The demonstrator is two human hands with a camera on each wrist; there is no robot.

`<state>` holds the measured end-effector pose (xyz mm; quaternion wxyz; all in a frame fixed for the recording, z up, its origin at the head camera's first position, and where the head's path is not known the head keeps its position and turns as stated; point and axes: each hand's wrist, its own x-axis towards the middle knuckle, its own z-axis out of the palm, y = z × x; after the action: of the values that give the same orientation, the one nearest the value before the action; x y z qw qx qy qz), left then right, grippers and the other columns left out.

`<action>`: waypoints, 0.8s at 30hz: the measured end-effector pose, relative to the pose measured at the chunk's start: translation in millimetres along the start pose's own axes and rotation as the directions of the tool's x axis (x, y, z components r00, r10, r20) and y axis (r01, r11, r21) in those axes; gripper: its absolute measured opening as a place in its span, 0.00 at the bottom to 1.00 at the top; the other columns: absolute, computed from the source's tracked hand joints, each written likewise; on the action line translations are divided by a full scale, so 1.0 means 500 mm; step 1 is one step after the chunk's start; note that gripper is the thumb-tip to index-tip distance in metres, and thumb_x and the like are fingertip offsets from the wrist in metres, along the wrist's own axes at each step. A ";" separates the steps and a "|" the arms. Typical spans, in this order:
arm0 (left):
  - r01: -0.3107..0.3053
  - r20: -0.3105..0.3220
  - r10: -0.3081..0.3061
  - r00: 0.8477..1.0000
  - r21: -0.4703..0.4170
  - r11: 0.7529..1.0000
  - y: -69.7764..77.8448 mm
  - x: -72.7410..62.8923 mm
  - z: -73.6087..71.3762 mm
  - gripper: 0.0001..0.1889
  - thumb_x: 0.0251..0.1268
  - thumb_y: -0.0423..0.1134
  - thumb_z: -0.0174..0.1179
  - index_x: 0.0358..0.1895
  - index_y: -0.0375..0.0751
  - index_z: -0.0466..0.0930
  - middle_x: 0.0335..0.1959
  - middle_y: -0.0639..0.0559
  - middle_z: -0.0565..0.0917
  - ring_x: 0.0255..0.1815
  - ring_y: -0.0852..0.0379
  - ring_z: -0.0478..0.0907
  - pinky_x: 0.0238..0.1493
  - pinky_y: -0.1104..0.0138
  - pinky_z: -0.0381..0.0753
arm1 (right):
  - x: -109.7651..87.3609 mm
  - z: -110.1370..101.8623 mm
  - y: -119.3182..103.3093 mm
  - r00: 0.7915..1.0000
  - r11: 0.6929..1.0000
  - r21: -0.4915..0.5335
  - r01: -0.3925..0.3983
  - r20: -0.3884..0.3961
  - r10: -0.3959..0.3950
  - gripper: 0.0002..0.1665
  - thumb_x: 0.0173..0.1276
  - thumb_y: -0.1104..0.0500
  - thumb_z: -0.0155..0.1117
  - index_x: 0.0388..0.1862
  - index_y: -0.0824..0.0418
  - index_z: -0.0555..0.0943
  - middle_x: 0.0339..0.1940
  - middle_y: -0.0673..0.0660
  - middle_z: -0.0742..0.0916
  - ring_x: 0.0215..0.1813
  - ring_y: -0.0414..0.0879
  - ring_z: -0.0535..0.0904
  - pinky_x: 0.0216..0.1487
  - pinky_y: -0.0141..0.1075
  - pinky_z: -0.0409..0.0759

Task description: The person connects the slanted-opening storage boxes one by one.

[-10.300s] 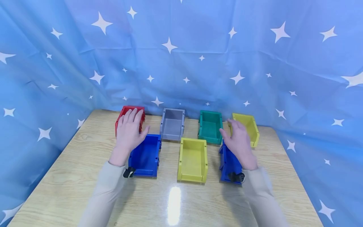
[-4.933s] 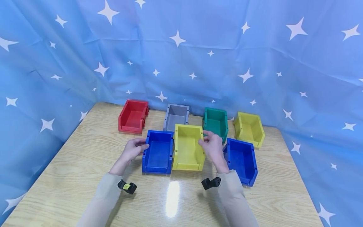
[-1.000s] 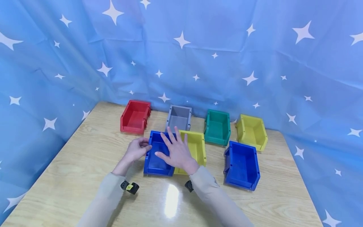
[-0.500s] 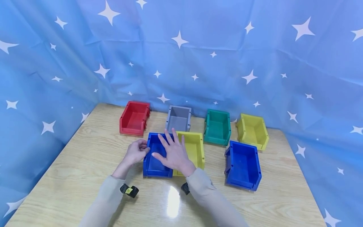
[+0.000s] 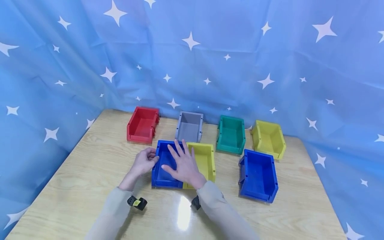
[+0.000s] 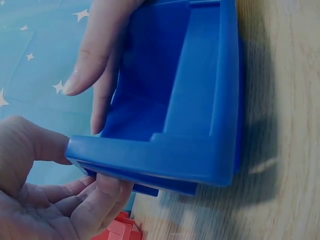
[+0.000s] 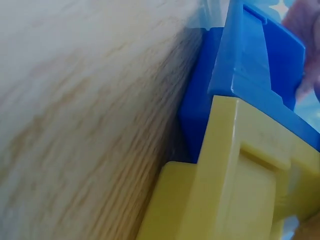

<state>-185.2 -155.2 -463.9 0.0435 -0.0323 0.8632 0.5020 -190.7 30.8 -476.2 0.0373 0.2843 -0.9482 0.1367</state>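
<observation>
A blue storage bin [image 5: 163,179] and a yellow storage bin [image 5: 207,161] stand side by side on the table, their walls touching and front edges nearly level. My left hand [image 5: 144,162] pinches the blue bin's left wall; in the left wrist view the thumb is inside the rim and the fingers [image 6: 102,205] are outside. Spread fingers of my right hand [image 5: 184,165] lie over the seam of the two bins, hiding part of both. From the right wrist view, the yellow bin [image 7: 215,200] meets the blue bin [image 7: 200,105] wall to wall.
Red [image 5: 143,125], grey [image 5: 189,126], green [image 5: 231,135] and yellow [image 5: 269,140] bins stand along the back of the wooden table [image 5: 69,186]. A second blue bin [image 5: 259,176] stands at the right. Behind hangs a blue starry curtain [image 5: 210,30].
The yellow bin, at first apart, was gripped by my right hand and now adjoins the blue bin. Over the last second it has slid down along the blue wall under my spread right hand.
</observation>
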 end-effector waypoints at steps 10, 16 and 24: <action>0.028 0.034 -0.028 0.999 0.012 1.000 0.003 0.003 -0.007 0.16 0.63 0.30 0.55 0.53 0.24 0.73 0.47 0.33 0.79 0.47 0.42 0.77 0.49 0.55 0.79 | 0.000 -0.011 0.006 0.999 0.997 0.075 0.014 0.041 -0.017 0.44 0.68 0.30 0.40 0.75 0.53 0.54 0.76 0.60 0.50 0.75 0.59 0.36 0.64 0.68 0.46; 0.042 0.060 -0.042 0.997 0.008 0.999 0.006 0.011 -0.008 0.18 0.64 0.31 0.55 0.55 0.24 0.71 0.49 0.32 0.77 0.49 0.40 0.76 0.50 0.55 0.78 | -0.010 -0.029 0.012 0.999 0.976 0.215 -0.033 0.008 0.032 0.39 0.72 0.37 0.40 0.75 0.55 0.52 0.76 0.61 0.48 0.75 0.57 0.35 0.65 0.66 0.45; 0.077 0.085 -0.072 0.994 -0.057 0.995 0.004 0.017 -0.008 0.18 0.64 0.31 0.55 0.56 0.25 0.71 0.48 0.33 0.78 0.46 0.43 0.76 0.39 0.63 0.81 | -0.033 -0.082 0.037 0.943 0.977 0.209 0.049 -0.333 0.024 0.30 0.66 0.53 0.62 0.63 0.66 0.70 0.61 0.64 0.75 0.62 0.57 0.70 0.60 0.51 0.69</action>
<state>-193.9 -157.7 -461.3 0.0970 -0.0449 0.8432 0.5269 -187.3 65.7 -443.9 0.1673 0.2654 -0.9060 0.2842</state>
